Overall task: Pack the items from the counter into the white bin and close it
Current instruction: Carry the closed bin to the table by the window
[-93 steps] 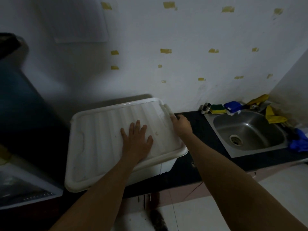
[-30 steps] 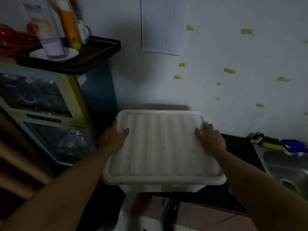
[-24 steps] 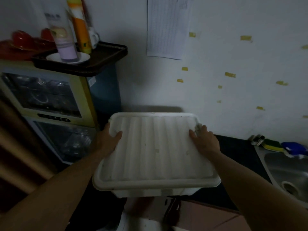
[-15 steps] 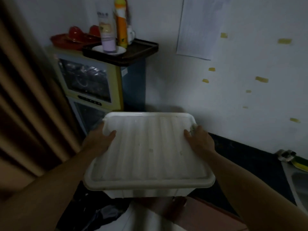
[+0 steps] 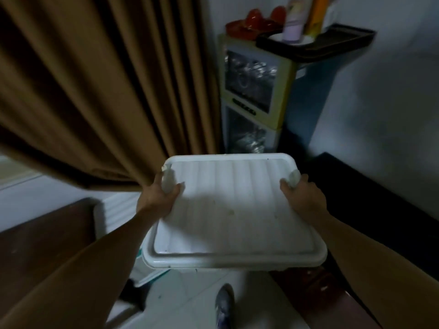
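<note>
We see a white rectangular plastic bin [image 5: 237, 261] with its ribbed, rounded-corner lid [image 5: 232, 210] seated flat on top, held in the air between the two hands, to the left of the dark counter [image 5: 370, 200] and above the pale tiled floor [image 5: 190, 295]. The left hand [image 5: 158, 198] grips the bin's left edge, thumb laid on the lid and fingers wrapped round a white clip there; the right hand [image 5: 305, 198] grips the right edge in the same way, by the matching clip. The lid is smooth and matt, with shallow parallel ridges and a few small specks. Behind and left hangs a brown curtain [image 5: 95, 86] in heavy folds, its hem close to the left hand. Farther off stands a pale yellow cabinet with glass doors [image 5: 251, 91]; on it we make out red glossy bowls [image 5: 254, 21] and a black tray [image 5: 318, 43] carrying a lilac tube [image 5: 294, 17] and an orange bottle [image 5: 316, 13]. Below the left forearm lies another white ribbed plastic box [image 5: 118, 210], beside a dark brown wooden surface [image 5: 42, 233]. A greyish shoe [image 5: 224, 305] shows on the floor under the bin's near edge.
</note>
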`<state>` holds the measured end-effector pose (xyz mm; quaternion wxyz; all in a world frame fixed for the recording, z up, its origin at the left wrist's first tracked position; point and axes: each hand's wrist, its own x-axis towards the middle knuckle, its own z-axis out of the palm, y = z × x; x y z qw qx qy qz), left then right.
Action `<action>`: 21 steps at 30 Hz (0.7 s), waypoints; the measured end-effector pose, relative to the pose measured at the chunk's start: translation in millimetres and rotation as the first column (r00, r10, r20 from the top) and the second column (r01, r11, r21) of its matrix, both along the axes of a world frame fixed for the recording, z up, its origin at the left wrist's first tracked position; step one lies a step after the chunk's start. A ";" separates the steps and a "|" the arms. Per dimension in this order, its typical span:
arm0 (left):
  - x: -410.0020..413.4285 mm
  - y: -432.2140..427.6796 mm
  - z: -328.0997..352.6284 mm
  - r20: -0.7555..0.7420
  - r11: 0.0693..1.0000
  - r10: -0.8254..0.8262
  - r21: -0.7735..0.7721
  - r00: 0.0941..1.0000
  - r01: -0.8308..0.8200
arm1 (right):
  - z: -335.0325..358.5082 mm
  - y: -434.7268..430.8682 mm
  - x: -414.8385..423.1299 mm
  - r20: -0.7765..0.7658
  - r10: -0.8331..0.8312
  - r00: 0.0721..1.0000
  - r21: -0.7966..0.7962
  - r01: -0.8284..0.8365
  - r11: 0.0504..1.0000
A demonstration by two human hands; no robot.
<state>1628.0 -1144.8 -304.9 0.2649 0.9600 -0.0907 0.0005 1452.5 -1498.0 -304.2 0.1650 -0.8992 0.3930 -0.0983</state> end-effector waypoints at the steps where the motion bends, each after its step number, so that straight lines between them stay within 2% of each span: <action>1: -7.5 17.3 -3.2 -0.007 1.000 0.030 0.006 1.000 -0.030 | -1.4 12.4 5.4 -0.010 0.030 0.999 -0.016 -0.030 0.999; 8: -49.7 150.5 -23.5 -0.042 0.957 0.290 0.040 0.956 -0.288 | -1.9 117.8 54.4 -0.132 0.271 0.954 0.040 -0.268 0.963; 15: -58.7 268.8 -31.2 -0.086 0.916 0.400 0.015 0.912 -0.400 | -4.1 231.8 95.0 -0.178 0.393 0.902 0.045 -0.391 0.919; 21: -39.2 381.0 -37.6 -0.125 0.889 0.453 -0.003 0.882 -0.457 | -13.1 345.9 136.8 -0.166 0.428 0.888 0.025 -0.430 0.902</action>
